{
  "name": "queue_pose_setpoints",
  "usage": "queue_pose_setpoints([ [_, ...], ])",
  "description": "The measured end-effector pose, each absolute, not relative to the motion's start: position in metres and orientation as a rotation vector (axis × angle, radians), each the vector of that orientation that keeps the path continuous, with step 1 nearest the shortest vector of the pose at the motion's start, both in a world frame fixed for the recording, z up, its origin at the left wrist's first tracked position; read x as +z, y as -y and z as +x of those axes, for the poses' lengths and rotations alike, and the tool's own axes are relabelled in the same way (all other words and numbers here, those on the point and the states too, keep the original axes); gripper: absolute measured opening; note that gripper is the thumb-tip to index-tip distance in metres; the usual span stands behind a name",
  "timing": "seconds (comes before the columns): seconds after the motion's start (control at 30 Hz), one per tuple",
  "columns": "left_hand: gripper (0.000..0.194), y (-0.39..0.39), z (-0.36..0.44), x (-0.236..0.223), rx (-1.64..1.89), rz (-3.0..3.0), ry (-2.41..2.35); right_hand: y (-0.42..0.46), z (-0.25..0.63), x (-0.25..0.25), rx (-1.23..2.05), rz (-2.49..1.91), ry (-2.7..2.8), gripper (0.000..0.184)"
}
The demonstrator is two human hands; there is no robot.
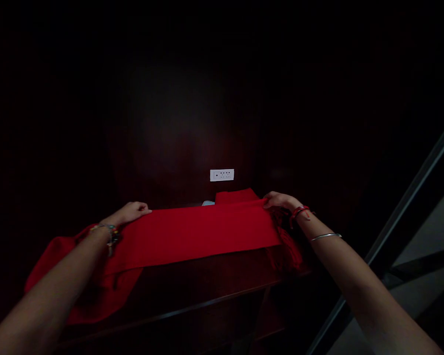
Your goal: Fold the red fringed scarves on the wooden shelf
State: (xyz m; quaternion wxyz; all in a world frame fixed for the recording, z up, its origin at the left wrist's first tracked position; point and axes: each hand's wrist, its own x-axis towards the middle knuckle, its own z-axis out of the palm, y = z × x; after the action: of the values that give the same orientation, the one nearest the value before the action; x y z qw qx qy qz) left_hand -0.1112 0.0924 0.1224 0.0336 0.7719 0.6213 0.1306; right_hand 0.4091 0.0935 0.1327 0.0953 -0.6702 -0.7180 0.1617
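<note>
A long red scarf [207, 234] with fringe at its right end lies stretched flat across a dark wooden shelf. My left hand [133, 212] pinches its far edge toward the left. At the far right corner, my right hand [279, 199] grips the same edge close to the fringe. Left of the flat span, the rest of the red cloth bunches up under my left forearm and droops over the shelf's front. Behind the scarf, another folded piece of red cloth [235, 196] shows; whether it joins the scarf I cannot tell.
A white socket panel [222, 175] is set in the dark back wall. A small pale object [208, 203] peeks out behind the scarf. The shelf's front edge [207, 303] runs below, and a metal-edged frame [410, 182] slants up on the right.
</note>
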Motion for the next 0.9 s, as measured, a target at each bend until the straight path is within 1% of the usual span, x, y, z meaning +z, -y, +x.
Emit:
queue_pose_setpoints([
  [0.07,0.024,-0.110,-0.092,0.090,0.268,2.395,-2.018,-0.111,0.394,0.110,0.284,-2.154,2.122,0.025],
  [0.1,0.027,-0.115,-0.081,0.076,0.166,2.442,-2.119,-0.117,0.388,0.100,0.227,-2.197,2.112,0.026],
  [0.13,0.034,-0.117,-0.068,0.062,0.075,2.446,-2.208,-0.120,0.384,0.090,0.192,-2.216,2.098,0.028],
  [0.2,0.045,-0.112,-0.041,0.040,-0.041,2.444,-2.269,-0.119,0.379,0.074,0.080,-2.243,2.061,0.032],
  [0.27,0.049,-0.097,-0.017,0.024,0.004,2.600,-2.071,-0.110,0.373,0.062,-0.159,-2.172,2.027,0.035],
  [0.33,0.053,-0.077,0.000,0.012,0.034,2.778,-1.646,-0.096,0.364,0.050,-0.395,-1.932,2.074,0.035],
  [0.37,0.053,-0.067,0.005,0.007,0.035,2.830,-1.429,-0.087,0.356,0.043,-0.444,-1.759,2.148,0.033],
  [0.4,0.051,-0.058,0.008,0.003,0.035,2.853,-1.253,-0.077,0.347,0.035,-0.424,-1.567,2.255,0.032],
  [0.47,0.046,-0.045,0.009,-0.002,0.086,2.866,-1.064,-0.058,0.325,0.016,-0.239,-1.193,2.485,0.030],
  [0.53,0.041,-0.037,0.007,-0.003,0.188,2.863,-1.030,-0.042,0.303,-0.003,-0.066,-0.924,2.617,0.028],
  [0.57,0.039,-0.035,0.005,-0.002,0.230,2.860,-1.027,-0.036,0.295,-0.012,-0.017,-0.857,2.635,0.027],
  [0.63,0.038,-0.032,0.003,0.000,0.275,2.858,-1.009,-0.029,0.283,-0.026,0.021,-0.835,2.610,0.027],
  [0.7,0.042,-0.030,0.000,0.003,0.289,2.864,-0.996,-0.028,0.279,-0.033,0.031,-0.877,2.556,0.027],
  [0.83,0.056,-0.027,-0.009,0.006,0.271,2.872,-1.060,-0.031,0.282,-0.034,0.052,-0.935,2.501,0.029],
  [0.9,0.057,-0.028,-0.013,0.005,0.264,2.871,-1.114,-0.031,0.283,-0.032,0.054,-0.949,2.492,0.031],
])
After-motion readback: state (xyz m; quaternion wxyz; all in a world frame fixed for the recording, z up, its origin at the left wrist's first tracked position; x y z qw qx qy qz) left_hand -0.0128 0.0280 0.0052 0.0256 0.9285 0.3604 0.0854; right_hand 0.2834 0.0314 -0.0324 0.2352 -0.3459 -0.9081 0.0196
